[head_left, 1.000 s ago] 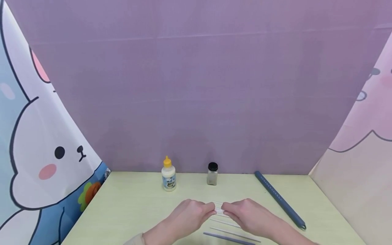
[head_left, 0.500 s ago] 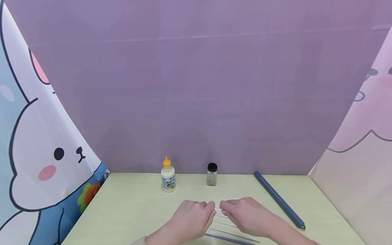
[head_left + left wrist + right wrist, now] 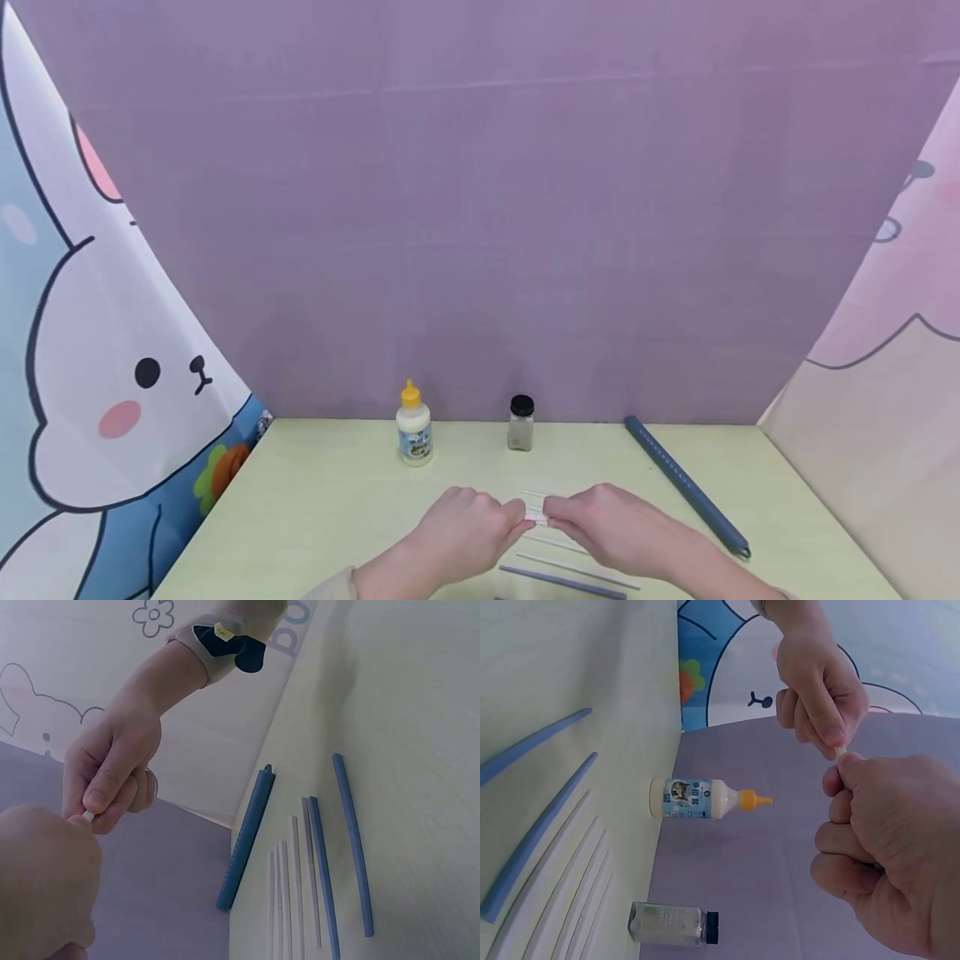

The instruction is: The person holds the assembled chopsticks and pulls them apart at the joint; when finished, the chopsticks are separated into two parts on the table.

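A small white strip [image 3: 536, 517] spans the short gap between the two hands. My left hand [image 3: 468, 533] pinches one end between thumb and curled forefinger. The other end is pinched the same way by my right hand [image 3: 618, 529]. In the left wrist view only a short bit of the white strip [image 3: 88, 816] shows between the fingertips; the fingers hide the rest. Both hands are raised over the table. Beneath them lie several thin pale sticks [image 3: 296, 885] side by side, along with two blue sticks [image 3: 352, 844].
On the table [image 3: 322, 500], a glue bottle [image 3: 415, 433] with a yellow nozzle stands at the back. Right of it is a small clear jar [image 3: 521, 429] with a black lid. A long dark blue rod [image 3: 686, 483] with an end loop lies slanted at the right.
My left hand turned slightly half a second ago and has turned back, the white strip still pinched. The right hand has barely moved, and the objects on the table stay put.
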Demonstrator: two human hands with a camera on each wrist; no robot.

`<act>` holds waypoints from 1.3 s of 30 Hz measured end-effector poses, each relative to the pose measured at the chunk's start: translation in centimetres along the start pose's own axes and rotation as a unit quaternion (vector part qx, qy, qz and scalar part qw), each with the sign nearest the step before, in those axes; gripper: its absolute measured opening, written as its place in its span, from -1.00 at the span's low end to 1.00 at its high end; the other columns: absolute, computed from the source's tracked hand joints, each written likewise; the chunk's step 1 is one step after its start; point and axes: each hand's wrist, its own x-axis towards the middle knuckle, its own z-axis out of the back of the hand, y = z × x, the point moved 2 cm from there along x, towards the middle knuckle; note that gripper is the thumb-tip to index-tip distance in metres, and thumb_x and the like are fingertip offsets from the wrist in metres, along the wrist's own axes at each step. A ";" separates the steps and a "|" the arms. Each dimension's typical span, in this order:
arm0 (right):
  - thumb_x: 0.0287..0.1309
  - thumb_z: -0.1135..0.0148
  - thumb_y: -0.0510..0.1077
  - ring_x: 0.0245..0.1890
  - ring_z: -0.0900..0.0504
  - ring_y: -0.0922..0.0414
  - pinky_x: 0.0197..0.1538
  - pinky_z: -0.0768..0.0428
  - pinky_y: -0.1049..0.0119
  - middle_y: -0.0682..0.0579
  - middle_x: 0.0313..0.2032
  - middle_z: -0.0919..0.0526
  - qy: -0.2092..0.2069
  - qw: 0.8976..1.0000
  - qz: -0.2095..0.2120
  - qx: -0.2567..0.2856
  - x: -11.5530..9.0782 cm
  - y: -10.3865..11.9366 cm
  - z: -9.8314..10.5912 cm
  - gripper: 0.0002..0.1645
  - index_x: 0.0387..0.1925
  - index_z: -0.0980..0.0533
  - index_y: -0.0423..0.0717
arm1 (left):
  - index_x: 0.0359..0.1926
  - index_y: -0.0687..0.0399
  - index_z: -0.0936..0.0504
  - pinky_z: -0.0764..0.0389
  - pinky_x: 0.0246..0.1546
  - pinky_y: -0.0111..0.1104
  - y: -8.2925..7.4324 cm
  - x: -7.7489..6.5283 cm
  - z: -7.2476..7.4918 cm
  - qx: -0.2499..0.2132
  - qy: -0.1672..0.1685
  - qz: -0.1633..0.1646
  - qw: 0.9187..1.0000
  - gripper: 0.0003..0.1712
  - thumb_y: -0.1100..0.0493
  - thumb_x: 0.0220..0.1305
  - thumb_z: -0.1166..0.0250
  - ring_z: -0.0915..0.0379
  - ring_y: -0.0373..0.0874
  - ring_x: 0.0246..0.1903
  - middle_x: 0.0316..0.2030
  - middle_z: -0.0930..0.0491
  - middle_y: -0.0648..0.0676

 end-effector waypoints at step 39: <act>0.61 -0.11 -0.09 -0.54 -0.08 0.58 -0.49 -0.14 0.75 0.35 -0.63 -0.23 -0.002 1.000 0.017 0.003 -0.6 0.1 -0.5 -0.74 -0.34 -0.40 0.10 | -0.55 -0.10 -0.42 0.01 -0.74 -0.50 -0.1 -0.6 -0.2 -0.017 -0.003 -0.018 1.000 -0.55 -0.06 0.48 -0.35 0.03 -0.38 -0.79 -0.81 -0.18 -0.21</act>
